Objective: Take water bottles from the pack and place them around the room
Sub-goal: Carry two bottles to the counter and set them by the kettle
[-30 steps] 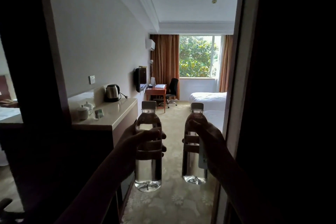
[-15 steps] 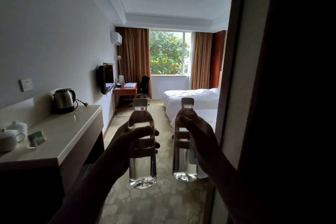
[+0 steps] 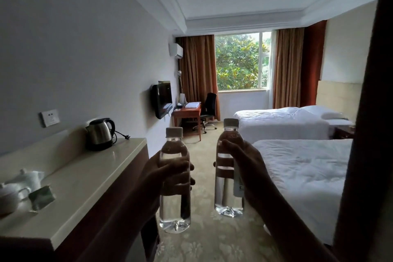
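- Head view: your left hand (image 3: 163, 178) has its grip wrapped round the middle of one water bottle (image 3: 174, 178), and your right hand (image 3: 246, 168) grips a second bottle (image 3: 228, 168) the same way; both are upright, capped, full, and held apart over the carpet (image 3: 212, 240)
- Head view: the worktop (image 3: 89, 168) runs along your left, carrying a kettle (image 3: 99, 134) at its far end and white teaware (image 3: 19, 185) near you; two beds (image 3: 306, 168) lie to your right, and a desk (image 3: 188, 110) stands by the window
- The pack is not in view, so you look to be at the carrying and placing step
- Next, pick a bare spot, likely on the worktop, lower a bottle base-first and only then let go
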Demonstrator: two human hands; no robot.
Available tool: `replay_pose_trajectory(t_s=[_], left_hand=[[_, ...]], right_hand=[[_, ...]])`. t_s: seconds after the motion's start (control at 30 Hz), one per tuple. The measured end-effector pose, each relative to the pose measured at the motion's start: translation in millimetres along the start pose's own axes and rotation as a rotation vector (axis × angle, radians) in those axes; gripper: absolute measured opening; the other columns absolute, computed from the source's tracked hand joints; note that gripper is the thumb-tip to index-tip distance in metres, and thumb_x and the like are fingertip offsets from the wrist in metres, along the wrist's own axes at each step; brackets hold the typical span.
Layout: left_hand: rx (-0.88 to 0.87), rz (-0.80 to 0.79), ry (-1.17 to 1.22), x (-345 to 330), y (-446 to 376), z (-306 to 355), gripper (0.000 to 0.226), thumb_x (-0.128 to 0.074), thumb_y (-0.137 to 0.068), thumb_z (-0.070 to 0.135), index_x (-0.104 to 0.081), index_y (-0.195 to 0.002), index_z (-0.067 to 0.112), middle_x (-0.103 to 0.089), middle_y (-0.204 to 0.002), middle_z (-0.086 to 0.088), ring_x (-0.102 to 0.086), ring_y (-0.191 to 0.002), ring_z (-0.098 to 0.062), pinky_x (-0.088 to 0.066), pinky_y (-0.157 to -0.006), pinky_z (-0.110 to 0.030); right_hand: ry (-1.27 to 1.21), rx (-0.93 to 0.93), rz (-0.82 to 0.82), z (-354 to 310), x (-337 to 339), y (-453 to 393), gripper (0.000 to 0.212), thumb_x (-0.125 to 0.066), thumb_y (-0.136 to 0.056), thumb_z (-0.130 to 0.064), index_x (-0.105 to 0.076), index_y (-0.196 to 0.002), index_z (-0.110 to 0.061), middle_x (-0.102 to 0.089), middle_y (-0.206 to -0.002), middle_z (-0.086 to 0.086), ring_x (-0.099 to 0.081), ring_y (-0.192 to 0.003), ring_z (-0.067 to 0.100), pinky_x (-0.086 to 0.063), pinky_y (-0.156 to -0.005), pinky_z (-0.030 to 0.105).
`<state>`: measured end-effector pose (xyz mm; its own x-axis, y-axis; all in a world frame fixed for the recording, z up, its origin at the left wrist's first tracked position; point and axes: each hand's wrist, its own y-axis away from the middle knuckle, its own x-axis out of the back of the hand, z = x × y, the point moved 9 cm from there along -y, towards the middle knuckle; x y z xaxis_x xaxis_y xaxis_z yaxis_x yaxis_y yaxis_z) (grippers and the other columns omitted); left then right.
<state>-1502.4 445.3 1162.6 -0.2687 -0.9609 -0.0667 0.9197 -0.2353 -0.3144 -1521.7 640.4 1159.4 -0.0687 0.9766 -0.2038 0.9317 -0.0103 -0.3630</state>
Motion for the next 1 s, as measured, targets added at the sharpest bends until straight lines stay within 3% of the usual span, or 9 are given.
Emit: replay_pose_trajectory(t_s=[0.17,0.3,0.5,0.77,0.87,1.0], left_hand=[[-0.023,0.109,-0.014,38,-74,-18,0.034,-0.084,-0.055,0.034,-0.076,-0.088,0.03,-0.075,-0.085,-0.01,-0.073,-0.069,-0.033,-0.057,-0.061,-0.041],[0.004,0.087,-0.058,68,-135,-49,0.028,-0.08,-0.055,0.044,-0.078,-0.082,0.037,-0.078,-0.082,-0.003,-0.075,-0.07,-0.024,-0.058,-0.061,-0.035],[-0.077,0.106,-0.05,147,-251,-81,0.062,-0.091,-0.051,0.055,-0.072,-0.102,0.025,-0.078,-0.091,-0.009,-0.077,-0.075,-0.031,-0.06,-0.062,-0.034],[-0.138,0.186,-0.071,245,-361,-103,0.044,-0.084,-0.06,0.038,-0.071,-0.1,0.023,-0.074,-0.085,-0.006,-0.076,-0.071,-0.03,-0.059,-0.059,-0.034],[-0.136,0.265,-0.09,292,-374,-108,0.039,-0.081,-0.061,0.034,-0.071,-0.096,0.022,-0.073,-0.084,-0.006,-0.075,-0.071,-0.029,-0.058,-0.059,-0.034],[-0.112,0.36,-0.165,353,-381,-117,0.032,-0.079,-0.065,0.03,-0.067,-0.09,0.015,-0.069,-0.082,-0.006,-0.072,-0.073,-0.026,-0.057,-0.061,-0.033]], right_hand=[[-0.027,-0.008,-0.016,33,5,-84,0.043,-0.073,-0.072,-0.045,-0.068,-0.104,-0.017,-0.077,-0.085,-0.001,-0.075,-0.074,0.023,-0.058,-0.058,0.029],[-0.023,-0.001,-0.019,66,-5,-151,0.051,-0.077,-0.069,-0.049,-0.067,-0.107,-0.016,-0.076,-0.084,0.0,-0.075,-0.074,0.023,-0.058,-0.059,0.03],[0.011,-0.014,-0.033,124,-38,-265,0.03,-0.073,-0.075,-0.044,-0.071,-0.101,-0.03,-0.076,-0.089,0.002,-0.076,-0.08,0.026,-0.058,-0.062,0.031],[0.015,-0.029,-0.042,182,-89,-398,0.021,-0.076,-0.08,-0.04,-0.072,-0.099,-0.031,-0.076,-0.086,0.001,-0.076,-0.076,0.023,-0.058,-0.059,0.029],[-0.014,-0.026,-0.133,205,-131,-441,0.01,-0.072,-0.086,-0.034,-0.073,-0.095,-0.035,-0.077,-0.087,-0.001,-0.075,-0.075,0.022,-0.058,-0.06,0.027],[-0.083,-0.044,-0.265,245,-198,-489,0.017,-0.069,-0.089,-0.031,-0.071,-0.105,-0.024,-0.075,-0.089,0.003,-0.074,-0.075,0.023,-0.057,-0.062,0.029]])
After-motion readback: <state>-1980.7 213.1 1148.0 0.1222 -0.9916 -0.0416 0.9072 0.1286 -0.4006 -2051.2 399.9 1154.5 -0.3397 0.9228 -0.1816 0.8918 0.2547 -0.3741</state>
